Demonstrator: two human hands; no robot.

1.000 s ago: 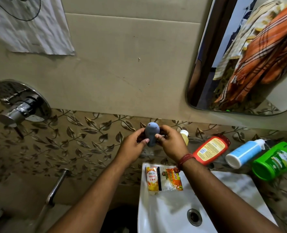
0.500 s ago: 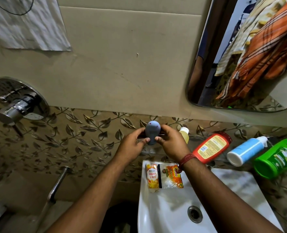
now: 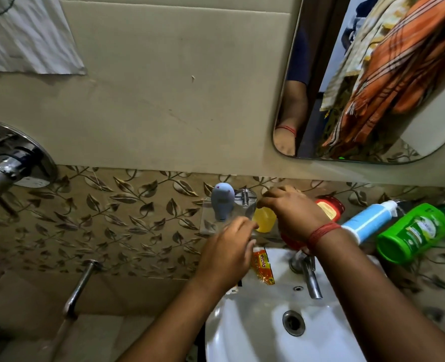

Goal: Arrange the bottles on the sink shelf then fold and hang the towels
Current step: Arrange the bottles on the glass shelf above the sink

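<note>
A small grey-blue bottle [image 3: 222, 201] stands upright at the left end of the glass shelf [image 3: 208, 226] above the sink, with no hand on it. My right hand [image 3: 294, 212] reaches over a yellow bottle [image 3: 264, 220] beside it, fingers curled round its top. Just below the shelf's front edge is my left hand [image 3: 226, 254], blurred, loosely curled and holding nothing. To the right, a red bottle [image 3: 329, 209], a blue-and-white bottle [image 3: 367, 222] and a green bottle [image 3: 414, 231] lie on their sides. An orange striped towel [image 3: 399, 74] shows in the mirror.
The white sink [image 3: 245, 335] with its tap [image 3: 310, 275] is below my hands, and an orange sachet [image 3: 263, 265] lies on its rim. A chrome shower valve [image 3: 10, 163] sticks out at the left. A white cloth [image 3: 25, 35] hangs at top left.
Both hands let go of the grey-blue bottle, which now stands on the shelf. My right hand moved right onto the yellow bottle; my left hand dropped lower.
</note>
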